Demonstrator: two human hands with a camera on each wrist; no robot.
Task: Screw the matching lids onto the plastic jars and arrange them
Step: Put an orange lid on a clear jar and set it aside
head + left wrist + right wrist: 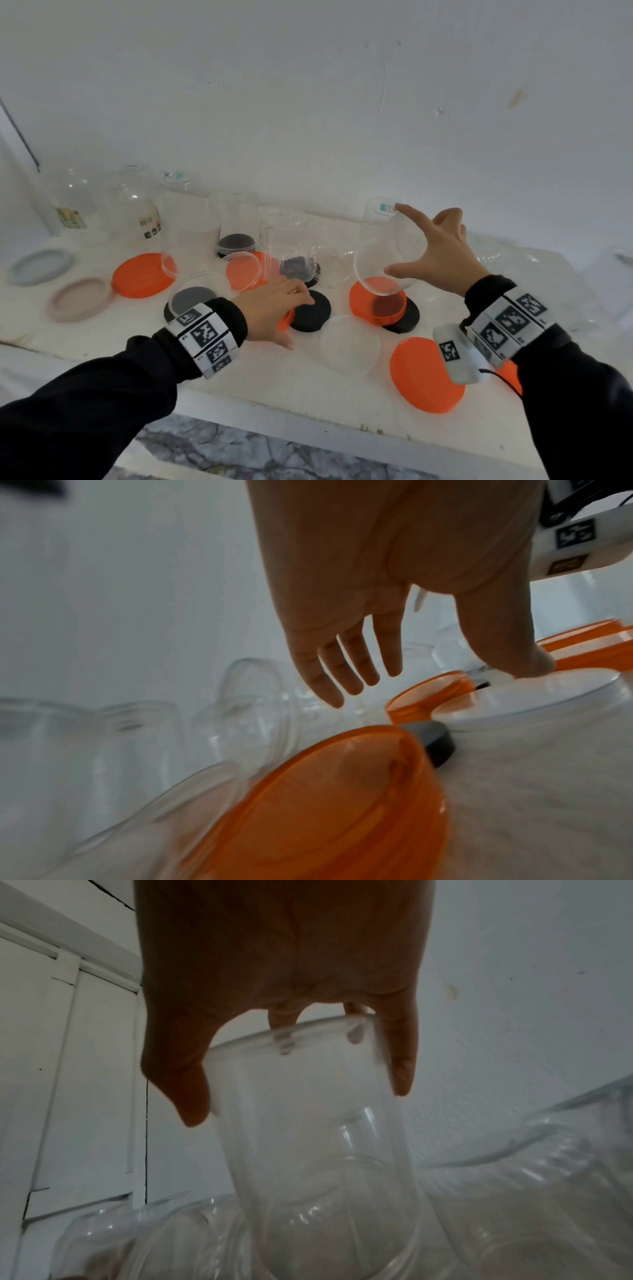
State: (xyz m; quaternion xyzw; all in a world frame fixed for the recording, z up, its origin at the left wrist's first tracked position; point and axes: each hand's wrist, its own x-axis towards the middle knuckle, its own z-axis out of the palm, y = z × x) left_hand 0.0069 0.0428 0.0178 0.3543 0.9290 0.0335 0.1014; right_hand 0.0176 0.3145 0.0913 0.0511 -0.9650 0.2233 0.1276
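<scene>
My right hand (394, 238) grips a clear plastic jar (387, 246) in the air. The jar is tilted, its open mouth facing down-left over a stack of orange lids (375, 310). In the right wrist view the thumb and fingers of my right hand (298, 1104) wrap the jar (325, 1150) near its base. My left hand (291, 315) hovers flat, fingers straight, over an orange lid (286, 322) beside a black lid (313, 315). In the left wrist view my left hand (435, 669) holds nothing. Its thumb is close to a clear lid (514, 696).
Several lidless clear jars (130, 205) crowd the back of the white table (274, 387). One jar (291, 246) stands at centre. More lids lie about: orange (140, 274), orange (421, 373), clear (349, 342), pink (78, 299), pale grey-blue (39, 265). A wall rises close behind.
</scene>
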